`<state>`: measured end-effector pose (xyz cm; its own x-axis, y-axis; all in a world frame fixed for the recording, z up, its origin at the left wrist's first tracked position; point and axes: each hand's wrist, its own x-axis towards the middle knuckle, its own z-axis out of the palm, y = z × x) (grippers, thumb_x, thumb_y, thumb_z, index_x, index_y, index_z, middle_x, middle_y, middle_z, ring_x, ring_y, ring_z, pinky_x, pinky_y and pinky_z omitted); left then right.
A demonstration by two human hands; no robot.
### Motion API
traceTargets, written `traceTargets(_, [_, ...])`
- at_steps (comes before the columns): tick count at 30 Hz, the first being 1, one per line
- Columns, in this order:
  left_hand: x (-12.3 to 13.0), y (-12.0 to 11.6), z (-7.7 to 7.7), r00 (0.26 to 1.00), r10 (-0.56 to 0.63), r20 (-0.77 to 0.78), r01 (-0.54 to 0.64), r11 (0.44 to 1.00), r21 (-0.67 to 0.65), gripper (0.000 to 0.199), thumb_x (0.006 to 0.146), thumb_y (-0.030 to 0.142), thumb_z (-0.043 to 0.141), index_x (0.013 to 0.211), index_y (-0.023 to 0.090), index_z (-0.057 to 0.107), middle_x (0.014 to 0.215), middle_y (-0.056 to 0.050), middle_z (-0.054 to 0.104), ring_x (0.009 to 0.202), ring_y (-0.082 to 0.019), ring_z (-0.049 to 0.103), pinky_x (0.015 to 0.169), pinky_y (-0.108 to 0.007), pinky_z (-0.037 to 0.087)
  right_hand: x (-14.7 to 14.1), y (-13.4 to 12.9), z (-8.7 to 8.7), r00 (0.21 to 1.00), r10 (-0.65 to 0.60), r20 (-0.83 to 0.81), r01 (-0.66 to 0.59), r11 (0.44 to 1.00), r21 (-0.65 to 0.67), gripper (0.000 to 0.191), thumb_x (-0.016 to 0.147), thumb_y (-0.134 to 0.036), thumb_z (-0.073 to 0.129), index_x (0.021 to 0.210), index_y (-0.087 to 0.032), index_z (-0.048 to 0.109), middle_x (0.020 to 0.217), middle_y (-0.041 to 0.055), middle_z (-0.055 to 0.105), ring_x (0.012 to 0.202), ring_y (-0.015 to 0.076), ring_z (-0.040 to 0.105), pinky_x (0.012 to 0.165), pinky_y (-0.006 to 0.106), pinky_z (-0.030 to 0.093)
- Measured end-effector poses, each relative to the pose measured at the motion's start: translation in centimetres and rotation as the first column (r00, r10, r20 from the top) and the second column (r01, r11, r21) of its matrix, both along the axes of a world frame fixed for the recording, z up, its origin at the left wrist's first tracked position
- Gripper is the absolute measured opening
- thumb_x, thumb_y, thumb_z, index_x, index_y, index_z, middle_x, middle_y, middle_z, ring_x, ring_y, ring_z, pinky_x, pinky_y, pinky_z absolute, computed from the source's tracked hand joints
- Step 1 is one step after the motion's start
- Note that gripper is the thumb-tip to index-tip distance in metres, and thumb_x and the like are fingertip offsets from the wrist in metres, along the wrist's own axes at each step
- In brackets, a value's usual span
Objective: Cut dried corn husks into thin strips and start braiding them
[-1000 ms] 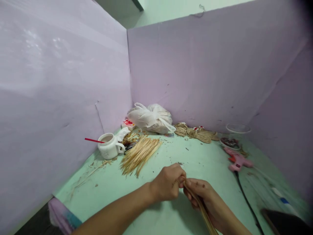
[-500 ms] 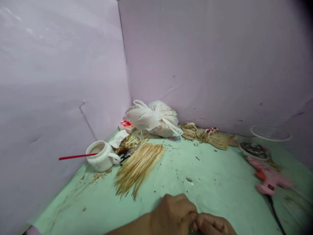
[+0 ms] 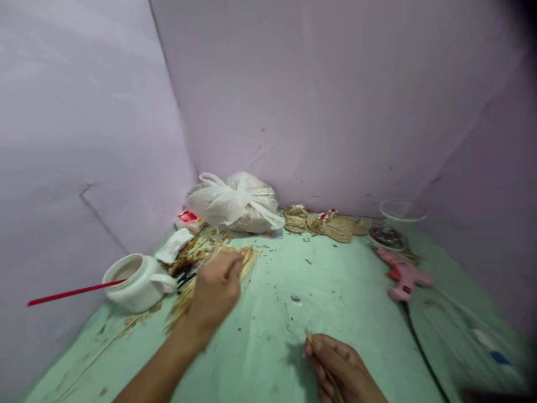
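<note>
My left hand (image 3: 218,284) is over the pile of dry straw strips (image 3: 180,307) and hides its middle. Its fingers are curled in, and the hand's own back hides whatever they may hold. Near the front of the table, my right hand (image 3: 342,366) pinches a thin straw strip (image 3: 309,336) between thumb and fingers. The strip's tip sticks out past the fingertips, and a length of it runs down along the palm.
A white mug (image 3: 140,294) holding a red stick (image 3: 75,292) stands left. Behind lie a tied white plastic bag (image 3: 239,201) and braided straw pieces (image 3: 335,226). At right are a pink glue gun (image 3: 405,274) with a black cord and a round dish (image 3: 388,238).
My hands were together at the front; now they are apart. My left hand has moved forward and left onto the straw pile. The view has turned to the right.
</note>
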<state>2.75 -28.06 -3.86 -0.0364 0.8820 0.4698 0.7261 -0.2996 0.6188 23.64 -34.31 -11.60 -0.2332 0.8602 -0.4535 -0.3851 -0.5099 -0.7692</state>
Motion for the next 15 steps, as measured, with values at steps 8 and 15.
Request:
traceTargets(8, [1.6, 4.5, 2.3, 0.971, 0.154, -0.180, -0.167, 0.984, -0.058, 0.022, 0.074, 0.028, 0.047, 0.084, 0.019, 0.063, 0.087, -0.004, 0.068, 0.079, -0.021, 0.061, 0.072, -0.030, 0.044, 0.0, 0.7, -0.4, 0.986, -0.122, -0.117, 0.132, 0.988, 0.078, 0.044, 0.057, -0.056, 0.070, 0.061, -0.014, 0.057, 0.038, -0.0082, 0.039, 0.029, 0.0017, 0.025, 0.030, 0.016, 0.027])
traceTargets(15, [9.4, 7.4, 2.0, 0.932, -0.184, -0.313, 0.146, 0.979, -0.142, 0.021, 0.074, 0.025, 0.046, 0.077, 0.018, 0.066, 0.083, -0.005, 0.068, 0.077, -0.021, 0.061, 0.071, -0.031, 0.043, 0.0, 1.3, -0.5, 0.976, -0.184, -0.120, 0.195, 0.977, 0.085, 0.050, 0.051, -0.062, 0.067, 0.057, -0.014, 0.057, 0.036, -0.0067, 0.040, 0.028, 0.0026, 0.026, 0.031, 0.017, 0.021])
